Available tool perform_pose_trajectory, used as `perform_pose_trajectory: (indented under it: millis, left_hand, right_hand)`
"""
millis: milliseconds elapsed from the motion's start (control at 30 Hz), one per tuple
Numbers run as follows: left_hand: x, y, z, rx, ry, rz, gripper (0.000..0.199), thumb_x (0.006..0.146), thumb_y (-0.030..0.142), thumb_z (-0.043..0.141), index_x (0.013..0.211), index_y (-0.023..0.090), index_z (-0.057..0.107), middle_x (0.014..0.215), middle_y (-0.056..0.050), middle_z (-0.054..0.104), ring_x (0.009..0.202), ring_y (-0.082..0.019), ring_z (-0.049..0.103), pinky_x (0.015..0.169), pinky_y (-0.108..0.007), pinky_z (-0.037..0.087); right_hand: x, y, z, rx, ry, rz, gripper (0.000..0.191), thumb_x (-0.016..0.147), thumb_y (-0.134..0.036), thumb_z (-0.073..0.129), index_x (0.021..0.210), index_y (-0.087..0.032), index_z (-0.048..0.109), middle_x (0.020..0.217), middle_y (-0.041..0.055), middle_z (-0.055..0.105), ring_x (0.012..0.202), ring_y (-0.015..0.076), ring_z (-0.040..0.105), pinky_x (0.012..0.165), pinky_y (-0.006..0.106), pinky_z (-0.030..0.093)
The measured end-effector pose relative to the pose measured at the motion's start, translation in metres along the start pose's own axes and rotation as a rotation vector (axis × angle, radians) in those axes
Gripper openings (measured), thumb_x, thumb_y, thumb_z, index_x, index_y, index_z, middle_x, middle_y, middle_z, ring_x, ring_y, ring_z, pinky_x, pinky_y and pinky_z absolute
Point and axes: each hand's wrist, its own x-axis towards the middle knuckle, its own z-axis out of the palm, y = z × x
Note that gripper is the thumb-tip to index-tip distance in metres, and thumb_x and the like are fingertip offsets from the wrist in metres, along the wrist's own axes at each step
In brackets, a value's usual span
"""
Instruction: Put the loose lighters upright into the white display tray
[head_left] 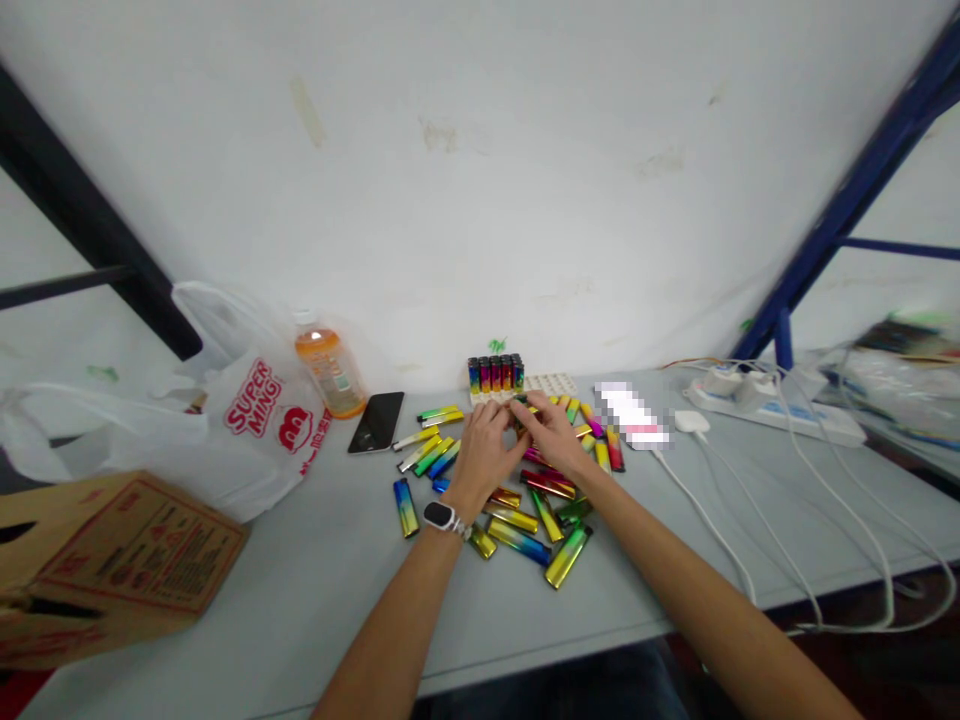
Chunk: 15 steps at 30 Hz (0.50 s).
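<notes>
Lighters [547, 514] with shiny, colour-fading bodies lie scattered on the grey counter [300, 610], around and below the person's 2 hands, their long axes running every which way. Near the front, a green-and-gold lighter [568, 556] slants away to the right, green end farther off; just beside it, a gold-and-blue lighter [520, 540] points its blue end rightward and slightly nearer. Out on the left, a blue-and-yellow lighter [406, 507] points almost straight away, blue end toward the wall. Close to that wall, upright lighters [496, 376] stand packed together, dark tops up, at the left of a white tray [551, 384] with rows of holes.

Just in front, the left hand [486, 445] and right hand [553, 435] meet, fingers bent, fingertips nearly together. Something small, dark and greenish shows there, mostly covered; I can't tell how far open either grip is, or which has hold of it.
</notes>
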Motion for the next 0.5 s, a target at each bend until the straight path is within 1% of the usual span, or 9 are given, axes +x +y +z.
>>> perform_pose_trajectory:
  millis: [67, 100, 167, 233, 300, 367, 400, 467, 500]
  left_hand:
    - [-0.002, -0.002, -0.004, -0.037, -0.026, 0.018, 0.015, 0.084, 0.032, 0.067, 0.082, 0.019, 0.061, 0.092, -0.006, 0.060, 0.094, -0.025, 0.055, 0.086, -0.040, 0.045]
    - [-0.002, -0.005, -0.006, -0.056, -0.035, 0.021, 0.016, 0.084, 0.034, 0.068, 0.081, 0.020, 0.062, 0.092, -0.006, 0.060, 0.095, -0.024, 0.056, 0.087, -0.040, 0.045]
    - [-0.003, -0.014, -0.011, -0.077, -0.042, -0.004, 0.015, 0.088, 0.033, 0.062, 0.081, 0.020, 0.063, 0.090, -0.005, 0.061, 0.093, -0.023, 0.057, 0.086, -0.039, 0.045]
    - [-0.004, -0.023, -0.014, -0.074, -0.019, -0.043, 0.015, 0.090, 0.028, 0.058, 0.078, 0.020, 0.063, 0.087, -0.004, 0.060, 0.090, -0.022, 0.057, 0.086, -0.038, 0.045]
    - [-0.005, -0.030, -0.012, -0.059, -0.004, -0.073, 0.017, 0.091, 0.023, 0.054, 0.076, 0.020, 0.062, 0.085, -0.004, 0.060, 0.088, -0.021, 0.057, 0.084, -0.037, 0.046]
    - [-0.007, -0.031, -0.006, -0.058, -0.027, -0.080, 0.017, 0.091, 0.021, 0.054, 0.076, 0.020, 0.062, 0.085, -0.004, 0.060, 0.088, -0.021, 0.057, 0.084, -0.036, 0.046]
    - [-0.008, -0.030, -0.003, -0.063, -0.048, -0.078, 0.017, 0.091, 0.021, 0.054, 0.076, 0.019, 0.062, 0.086, -0.004, 0.060, 0.089, -0.021, 0.058, 0.084, -0.036, 0.047]
    - [-0.009, -0.024, 0.003, -0.074, -0.090, -0.069, 0.017, 0.092, 0.022, 0.053, 0.079, 0.019, 0.063, 0.089, -0.005, 0.061, 0.091, -0.021, 0.058, 0.085, -0.036, 0.047]
    - [-0.010, -0.021, 0.005, -0.078, -0.109, -0.063, 0.017, 0.092, 0.023, 0.053, 0.080, 0.019, 0.064, 0.090, -0.005, 0.062, 0.092, -0.021, 0.058, 0.086, -0.037, 0.047]
  right_hand:
    - [-0.001, -0.003, -0.001, 0.024, 0.030, -0.015, 0.033, 0.091, -0.051, 0.057, 0.077, -0.021, 0.058, 0.083, 0.0014, 0.058, 0.082, 0.0173, 0.055, 0.078, 0.031, 0.045]
    - [-0.001, -0.004, -0.002, 0.059, 0.048, 0.007, 0.033, 0.091, -0.052, 0.056, 0.079, -0.021, 0.057, 0.083, 0.0014, 0.059, 0.081, 0.0169, 0.055, 0.076, 0.030, 0.046]
    - [-0.003, -0.006, -0.005, 0.160, 0.055, 0.073, 0.034, 0.091, -0.055, 0.055, 0.084, -0.022, 0.054, 0.079, 0.0005, 0.061, 0.074, 0.0157, 0.057, 0.068, 0.028, 0.046]
    - [-0.004, -0.007, -0.007, 0.247, 0.036, 0.140, 0.036, 0.088, -0.059, 0.058, 0.087, -0.024, 0.051, 0.068, -0.0027, 0.058, 0.061, 0.0138, 0.054, 0.056, 0.026, 0.043]
    - [-0.004, -0.007, -0.008, 0.319, 0.024, 0.219, 0.040, 0.085, -0.063, 0.060, 0.088, -0.024, 0.051, 0.055, -0.0070, 0.047, 0.046, 0.0112, 0.042, 0.045, 0.023, 0.033]
    - [-0.005, -0.004, -0.008, 0.404, 0.013, 0.329, 0.048, 0.085, -0.071, 0.053, 0.082, -0.023, 0.052, 0.047, -0.0089, 0.034, 0.039, 0.0092, 0.027, 0.039, 0.023, 0.022]
    - [-0.005, -0.002, -0.008, 0.441, 0.012, 0.391, 0.052, 0.086, -0.073, 0.047, 0.076, -0.022, 0.052, 0.045, -0.0088, 0.030, 0.038, 0.0087, 0.022, 0.038, 0.023, 0.018]
    - [-0.004, 0.003, -0.006, 0.461, 0.039, 0.497, 0.055, 0.089, -0.072, 0.040, 0.064, -0.023, 0.046, 0.043, -0.0076, 0.026, 0.038, 0.0083, 0.018, 0.038, 0.024, 0.014]
    - [-0.004, 0.005, -0.006, 0.432, 0.071, 0.525, 0.054, 0.089, -0.069, 0.039, 0.060, -0.023, 0.042, 0.043, -0.0067, 0.026, 0.037, 0.0084, 0.018, 0.038, 0.024, 0.014]
